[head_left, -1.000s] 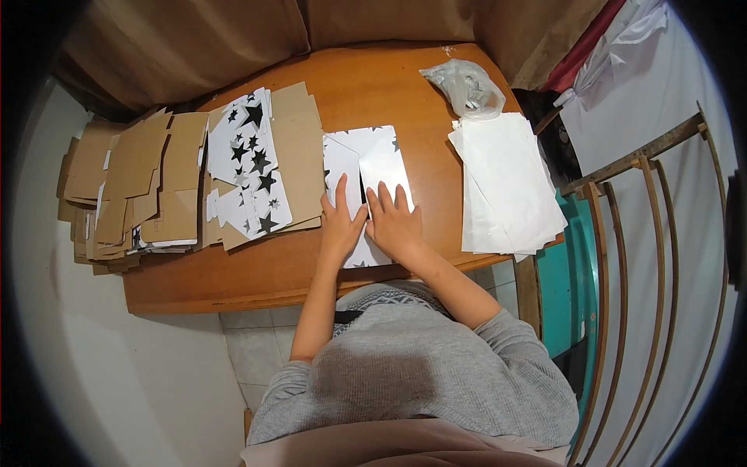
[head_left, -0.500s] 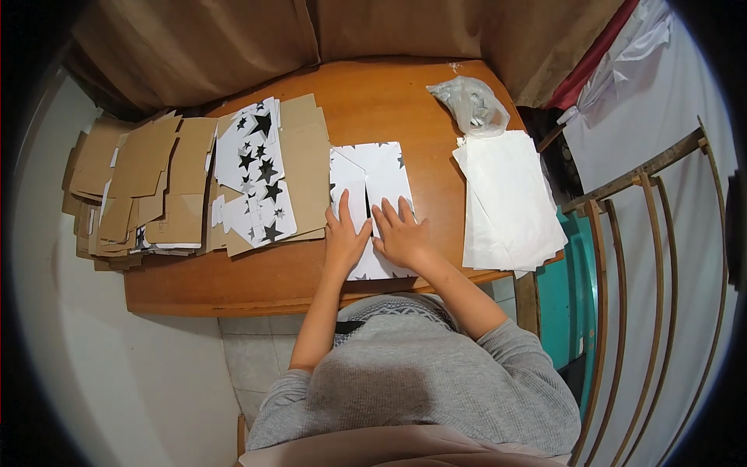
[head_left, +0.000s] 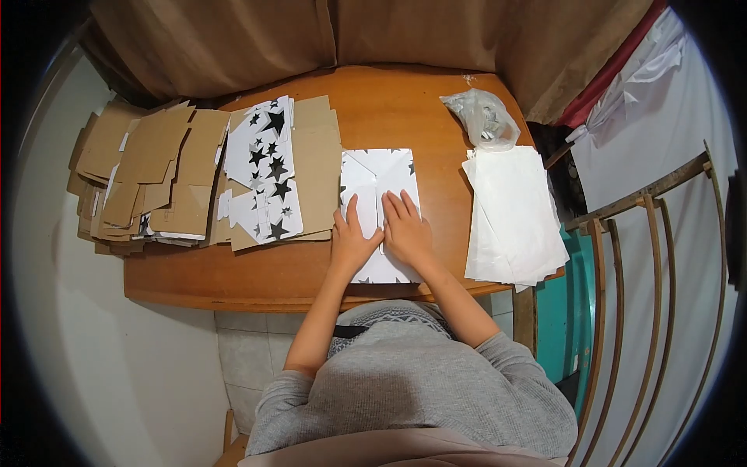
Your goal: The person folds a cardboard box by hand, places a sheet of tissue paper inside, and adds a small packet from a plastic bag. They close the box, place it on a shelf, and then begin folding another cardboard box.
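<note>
While both hands, left [head_left: 352, 240] and right [head_left: 408, 232], press flat and open, the folded white sheet [head_left: 381, 180] lies beneath them.

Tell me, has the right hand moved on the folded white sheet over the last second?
Yes. Measured against the sheet's centre seam, the right hand has slid left, closing up beside the left hand.

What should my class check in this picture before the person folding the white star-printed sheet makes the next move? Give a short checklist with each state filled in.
1. Both hands flat on the folded sheet: left hand and right hand press it down: ok.
2. Flaps meet along the centre: ok.
3. Sheet lies fully on the table: its near edge sits close to the table edge: cannot tell.
4. White paper stack apart from the sheet: ok.
5. Cardboard pile apart from the sheet: touching or overlapping its left edge: not ok.
</note>
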Available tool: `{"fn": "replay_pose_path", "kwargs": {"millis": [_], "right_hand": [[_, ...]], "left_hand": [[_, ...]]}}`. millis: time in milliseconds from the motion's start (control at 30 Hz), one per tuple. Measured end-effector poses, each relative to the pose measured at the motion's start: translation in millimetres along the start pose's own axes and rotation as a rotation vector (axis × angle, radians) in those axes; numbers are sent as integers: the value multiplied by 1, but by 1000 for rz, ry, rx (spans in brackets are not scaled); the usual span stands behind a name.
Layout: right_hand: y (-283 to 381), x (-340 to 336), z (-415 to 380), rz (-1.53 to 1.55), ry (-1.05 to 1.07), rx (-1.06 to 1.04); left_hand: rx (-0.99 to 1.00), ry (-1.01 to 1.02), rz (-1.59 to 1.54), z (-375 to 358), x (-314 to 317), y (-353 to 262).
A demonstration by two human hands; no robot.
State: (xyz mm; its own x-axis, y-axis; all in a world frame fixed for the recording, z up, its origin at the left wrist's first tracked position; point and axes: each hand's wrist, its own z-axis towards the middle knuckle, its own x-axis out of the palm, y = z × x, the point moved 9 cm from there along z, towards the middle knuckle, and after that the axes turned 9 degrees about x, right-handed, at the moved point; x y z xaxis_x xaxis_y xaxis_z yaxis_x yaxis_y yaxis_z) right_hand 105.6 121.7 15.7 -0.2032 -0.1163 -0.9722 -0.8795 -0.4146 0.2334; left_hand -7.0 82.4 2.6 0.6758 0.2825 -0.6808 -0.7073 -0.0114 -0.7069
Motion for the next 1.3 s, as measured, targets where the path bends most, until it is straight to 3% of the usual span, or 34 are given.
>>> {"fn": "replay_pose_path", "kwargs": {"millis": [67, 333, 433, 600, 933, 1000, 1033, 1133, 1300], "right_hand": [[-1, -14, 3, 29, -179, 29], [-2, -15, 1, 10, -283, -20], [-3, -15, 0, 4, -298, -28], [-8, -10, 3, 8, -281, -35], [-4, -14, -3, 57, -264, -29], [-5, -17, -3, 79, -258, -16], [-4, -18, -3, 96, -252, -21], [-3, -23, -3, 142, -247, -19], [-3, -22, -2, 155, -251, -27]], "left_hand": [[0, -19, 26, -2, 1, -1], [-13, -116, 211, -8, -9, -18], [73, -159, 345, -4, -10, -26], [-38, -6, 383, 10, -13, -31], [-112, 32, 444, 52, -7, -17], [-205, 147, 379, 56, -8, -15], [-136, 160, 369, 61, -7, -14], [-139, 282, 273, 67, -12, -14], [-141, 315, 349, 69, -4, -2]]}}
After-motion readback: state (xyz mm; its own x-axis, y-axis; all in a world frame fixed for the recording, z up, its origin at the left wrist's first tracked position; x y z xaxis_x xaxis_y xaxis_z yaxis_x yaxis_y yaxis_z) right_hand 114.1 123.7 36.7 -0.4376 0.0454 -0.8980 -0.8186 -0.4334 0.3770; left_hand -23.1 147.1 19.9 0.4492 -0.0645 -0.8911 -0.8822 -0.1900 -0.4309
